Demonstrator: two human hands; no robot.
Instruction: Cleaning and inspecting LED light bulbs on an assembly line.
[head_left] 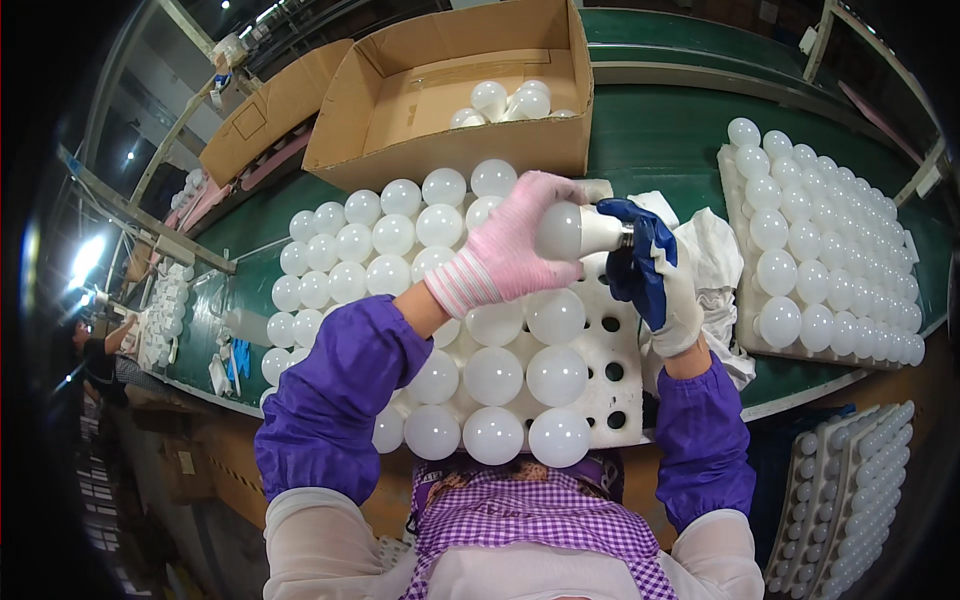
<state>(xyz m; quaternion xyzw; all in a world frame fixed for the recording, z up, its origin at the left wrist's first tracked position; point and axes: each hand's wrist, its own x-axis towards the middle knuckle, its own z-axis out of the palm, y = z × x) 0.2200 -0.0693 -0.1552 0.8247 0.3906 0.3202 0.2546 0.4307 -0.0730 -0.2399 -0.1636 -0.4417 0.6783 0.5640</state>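
My left hand [512, 240], in a pink striped glove, is closed round the white globe of a light bulb [600, 233]. The bulb lies on its side in the air, its metal screw base pointing right. At that base the fingers of my right hand [652, 275], in a white glove with blue-coated fingers, are closed. Below both hands a white foam tray [628, 398] holds rows of upright bulbs [493, 376], globes up. Holes show along the tray's right side, with no bulbs in them.
Behind the tray stands an open cardboard box [450, 140] with several bulbs. White cloth [712, 290] lies right of my right hand. Farther right is another full bulb tray [800, 240]; stacked trays [845, 500] stand lower right. A person [105, 355] works far left beside the green table [650, 130].
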